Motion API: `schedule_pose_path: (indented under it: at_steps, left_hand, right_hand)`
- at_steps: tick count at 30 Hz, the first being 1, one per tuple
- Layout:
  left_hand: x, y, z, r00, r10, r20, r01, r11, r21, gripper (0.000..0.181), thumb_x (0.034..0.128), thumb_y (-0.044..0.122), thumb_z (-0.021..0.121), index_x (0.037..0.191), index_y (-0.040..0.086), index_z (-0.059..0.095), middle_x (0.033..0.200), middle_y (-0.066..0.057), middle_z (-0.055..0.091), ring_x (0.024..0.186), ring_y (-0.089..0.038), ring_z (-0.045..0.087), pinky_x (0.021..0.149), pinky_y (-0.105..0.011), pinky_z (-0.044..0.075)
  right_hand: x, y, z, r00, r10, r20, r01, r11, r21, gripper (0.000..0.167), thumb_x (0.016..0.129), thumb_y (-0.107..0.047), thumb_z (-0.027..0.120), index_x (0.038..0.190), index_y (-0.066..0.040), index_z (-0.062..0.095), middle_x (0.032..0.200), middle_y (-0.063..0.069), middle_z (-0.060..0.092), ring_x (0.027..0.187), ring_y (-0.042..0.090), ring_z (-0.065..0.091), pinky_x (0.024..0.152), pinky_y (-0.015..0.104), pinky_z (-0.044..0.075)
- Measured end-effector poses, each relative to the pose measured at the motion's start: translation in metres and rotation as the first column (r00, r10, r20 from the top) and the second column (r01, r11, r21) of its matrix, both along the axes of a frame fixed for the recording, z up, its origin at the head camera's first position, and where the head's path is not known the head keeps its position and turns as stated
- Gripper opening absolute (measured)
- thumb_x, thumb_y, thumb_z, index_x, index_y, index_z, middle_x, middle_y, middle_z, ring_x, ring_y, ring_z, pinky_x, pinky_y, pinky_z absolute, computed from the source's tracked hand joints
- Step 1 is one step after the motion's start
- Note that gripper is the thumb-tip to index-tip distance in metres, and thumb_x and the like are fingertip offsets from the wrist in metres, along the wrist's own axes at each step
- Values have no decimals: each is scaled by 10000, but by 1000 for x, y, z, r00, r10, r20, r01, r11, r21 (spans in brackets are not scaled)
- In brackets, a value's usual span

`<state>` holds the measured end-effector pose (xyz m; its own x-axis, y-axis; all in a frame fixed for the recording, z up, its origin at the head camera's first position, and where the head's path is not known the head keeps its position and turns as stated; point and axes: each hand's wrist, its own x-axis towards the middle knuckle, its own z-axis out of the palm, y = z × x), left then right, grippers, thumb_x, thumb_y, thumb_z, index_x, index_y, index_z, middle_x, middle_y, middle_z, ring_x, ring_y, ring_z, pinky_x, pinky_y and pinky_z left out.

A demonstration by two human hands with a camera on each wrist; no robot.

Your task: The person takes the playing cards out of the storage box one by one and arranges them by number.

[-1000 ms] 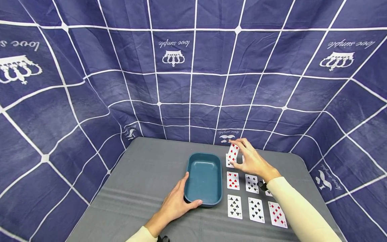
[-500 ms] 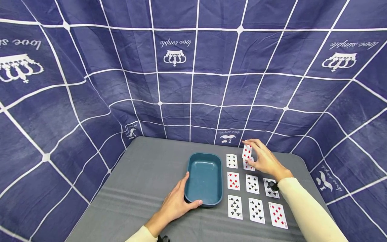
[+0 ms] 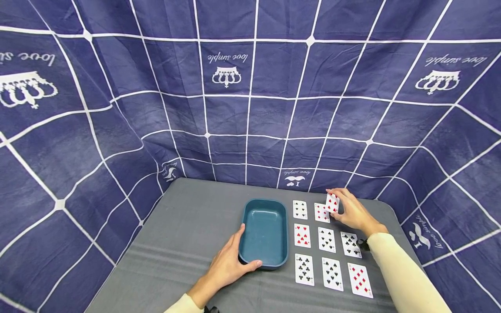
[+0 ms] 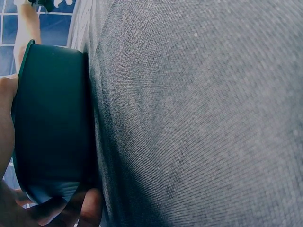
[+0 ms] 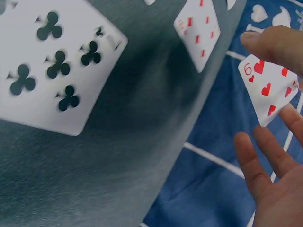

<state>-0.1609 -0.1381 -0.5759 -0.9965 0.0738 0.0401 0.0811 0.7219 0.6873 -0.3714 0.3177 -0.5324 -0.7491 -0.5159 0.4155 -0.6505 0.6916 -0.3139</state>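
My right hand [image 3: 354,213] pinches a six of hearts card [image 3: 332,202] between thumb and fingers, with its face toward me. The card is above the back row, partly covering a diamonds card [image 3: 320,213] in the head view. Seen from the right wrist, the hearts card [image 5: 267,90] is off the table surface, against the blue cloth. My left hand [image 3: 225,267] holds the near left corner of a blue-green rectangular tray [image 3: 284,234], thumb at its near end and fingers along its left side. No card shows inside the tray.
Face-up cards lie in rows right of the tray: a spades card [image 3: 299,209] at the back, a hearts card [image 3: 302,235] in the middle row, a clubs card [image 3: 304,269] in front. A checked blue cloth [image 3: 227,113] rises behind the grey table [image 3: 188,217].
My right hand has carried the six of hearts rightward along the back row, from over the spades card past the diamonds card. The left hand and tray have stayed put.
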Motion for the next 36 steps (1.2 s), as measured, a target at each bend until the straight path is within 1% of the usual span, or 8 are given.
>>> schedule_pose_path:
  at_steps: [7,12,20,24,28,32,34,36]
  left_hand:
    - [-2,1,1,1000,-1,-9,1,1000,2,1310,862,742,940,1866,214,285,1797,-170,534,1508,-508,664,1066,-745,606]
    - [-1,1,2,1000,3,1,-3,1000,4,1297,867,710,952,1868,225,285,1795,-160,539,1500,-505,669,1074,-742,603]
    - [1,2,3,1000,-3,1,3,1000,0,1300,863,721,948,1868,230,286,1794,-146,543,1505,-493,668,1055,-736,610]
    - [1,1,3,1000,-7,5,7,1000,0,1299,865,721,947,1868,230,284,1795,-146,541,1503,-491,671,1047,-733,614]
    - [1,0,2,1000,-8,6,8,1000,-1,1300,865,722,948,1868,231,283,1796,-149,540,1492,-496,677,1040,-731,617]
    - [0,0,2,1000,-6,3,6,1000,1,1297,865,709,956,1867,233,285,1793,-155,541,1488,-501,677,1047,-732,614]
    - [0,-1,2,1000,-4,3,4,1000,2,1297,865,706,958,1868,236,283,1792,-155,542,1488,-500,676,1054,-732,612]
    - [0,-1,2,1000,-3,4,3,1000,2,1300,863,713,957,1868,239,282,1793,-154,540,1490,-497,675,1061,-732,610]
  right_hand:
    - [-1,15,-9,999,-32,36,31,999,19,864,760,41,1003,1549,56,653,1440,316,701,1349,552,664,1125,754,521]
    - [1,27,-16,992,-63,109,58,997,52,728,770,20,1012,1439,51,728,1423,337,690,1331,569,665,1130,759,530]
    - [5,47,-23,975,-93,201,61,985,164,563,804,-5,1005,1328,45,806,1456,394,665,1350,653,659,1140,796,529]
    - [8,50,-21,968,-74,238,33,985,172,508,823,-31,997,1300,8,826,1476,388,675,1368,654,655,1151,803,517]
    - [-2,61,-34,973,-20,231,-12,990,139,503,813,-37,988,1291,-31,834,1451,375,705,1353,643,669,1122,785,542]
    - [-23,79,-65,977,-30,209,5,993,119,503,820,-70,970,1296,-146,823,1463,284,739,1366,543,690,1110,587,609]
    - [-25,80,-67,976,-38,216,9,991,133,498,835,-74,961,1303,-154,810,1473,280,734,1375,540,686,1113,569,607]
    - [-20,73,-57,973,-48,227,15,990,142,490,830,-50,946,1294,-119,808,1469,307,731,1376,569,684,1121,636,598]
